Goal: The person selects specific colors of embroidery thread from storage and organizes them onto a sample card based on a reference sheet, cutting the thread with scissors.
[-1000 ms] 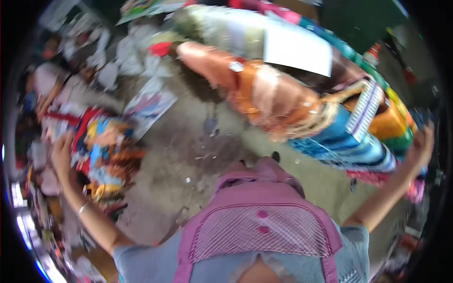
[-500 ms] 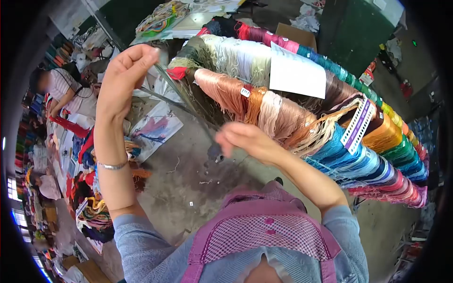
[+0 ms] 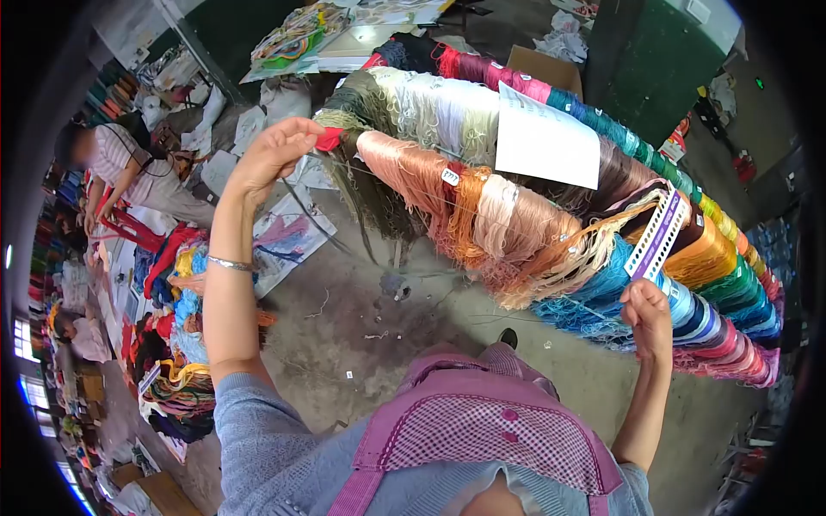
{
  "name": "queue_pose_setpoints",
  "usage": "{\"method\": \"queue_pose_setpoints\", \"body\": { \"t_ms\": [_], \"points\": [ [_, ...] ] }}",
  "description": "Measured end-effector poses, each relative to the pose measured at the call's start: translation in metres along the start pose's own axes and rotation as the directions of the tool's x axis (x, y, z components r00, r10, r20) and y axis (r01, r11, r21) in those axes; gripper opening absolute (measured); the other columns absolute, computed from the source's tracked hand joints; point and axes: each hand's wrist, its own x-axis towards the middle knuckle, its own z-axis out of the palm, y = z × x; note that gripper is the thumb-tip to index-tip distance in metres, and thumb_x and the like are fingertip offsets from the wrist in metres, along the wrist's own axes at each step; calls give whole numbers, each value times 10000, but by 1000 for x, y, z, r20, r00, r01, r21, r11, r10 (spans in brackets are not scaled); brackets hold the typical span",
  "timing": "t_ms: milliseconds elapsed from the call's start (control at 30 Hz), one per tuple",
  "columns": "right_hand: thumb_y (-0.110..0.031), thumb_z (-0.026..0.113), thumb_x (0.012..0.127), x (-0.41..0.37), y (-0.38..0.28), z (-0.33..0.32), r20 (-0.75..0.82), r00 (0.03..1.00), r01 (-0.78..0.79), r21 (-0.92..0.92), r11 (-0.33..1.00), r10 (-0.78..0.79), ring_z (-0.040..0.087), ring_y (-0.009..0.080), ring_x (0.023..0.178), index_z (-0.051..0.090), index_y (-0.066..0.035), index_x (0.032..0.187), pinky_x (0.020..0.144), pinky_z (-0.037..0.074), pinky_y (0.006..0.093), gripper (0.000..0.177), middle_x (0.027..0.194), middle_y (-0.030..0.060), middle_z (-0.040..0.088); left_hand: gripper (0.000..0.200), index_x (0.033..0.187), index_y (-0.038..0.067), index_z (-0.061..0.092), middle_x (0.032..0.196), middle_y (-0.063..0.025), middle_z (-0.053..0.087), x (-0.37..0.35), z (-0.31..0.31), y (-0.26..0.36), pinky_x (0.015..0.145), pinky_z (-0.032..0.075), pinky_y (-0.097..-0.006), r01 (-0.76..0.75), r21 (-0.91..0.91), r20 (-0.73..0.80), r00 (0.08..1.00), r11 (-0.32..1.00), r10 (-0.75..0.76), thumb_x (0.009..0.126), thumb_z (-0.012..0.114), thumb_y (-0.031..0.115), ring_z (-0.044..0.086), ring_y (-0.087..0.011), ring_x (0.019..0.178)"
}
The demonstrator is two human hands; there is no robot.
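Since the earlier frame the hands have drawn wide apart: the right one has swung from the middle of the view out to the rack's blue section, while the left has stayed raised.

At far left a co-worker (image 3: 116, 168) sits among loose yarn bundles (image 3: 176, 297) heaped on the concrete floor (image 3: 344, 318). The person's left hand (image 3: 274, 151) is lifted, fingertips pressed together in a pinch on a few dark strands of thread (image 3: 298, 203). These droop below it towards the floor, and a faint single line seems to run rightward across the rack of yarn hanks (image 3: 482, 215).

Further right, a white paper sheet (image 3: 546, 138) lies over the hanks and a perforated shade card (image 3: 658, 232) sticks up among them. Just beneath the card the right hand (image 3: 647, 314) has its fingers curled closed against the blue hanks (image 3: 594, 301). Whether it nips the thread's far end or the blue yarn cannot be told.

The strands look feather-light, limp and fine. They would likely slip from a loose grip, tangle easily and snap under a hard tug, so a firm fingertip pinch near each end, kept lightly taut, seems the way to hold them. They sit in the left hand's pinch and well apart from the right hand, save for that faint line.
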Motion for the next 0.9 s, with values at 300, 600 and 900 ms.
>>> {"method": "queue_pose_setpoints", "body": {
  "t_ms": [300, 600, 900],
  "points": [
    [-177, 511, 989, -10, -10, -50, -361, 905, 251, 23, 968, -226, 227, 38, 468, 538, -71, 875, 455, 187, 226, 157, 564, -66, 331, 197, 1051, -5, 659, 982, -13, 662, 17, 52, -11, 842, 448, -252, -235, 278, 204, 962, 931, 182, 956, 563, 139, 583, -88, 945],
    [-210, 528, 976, 5, -13, -23, -466, 851, 124, -268, 955, -242, 357, 11, 580, 643, -62, 1039, 517, 240, 175, 198, 661, -70, 473, 172, 887, -5, 660, 775, 9, 631, 5, 120, -20, 649, 438, -233, -226, 344, 362, 927, 911, 93, 923, 630, 161, 514, -31, 723],
    [-118, 702, 862, 48, -6, 141, 115, 962, 268, -230, 935, -248, 434, 9, 598, 664, -46, 1105, 535, 366, 194, 257, 734, -59, 548, 161, 907, 58, 514, 683, 86, 336, -7, 217, 11, 493, 196, -186, 103, -562, 412, 895, 821, 170, 1001, 496, 188, 244, -13, 556]
  ]
}}
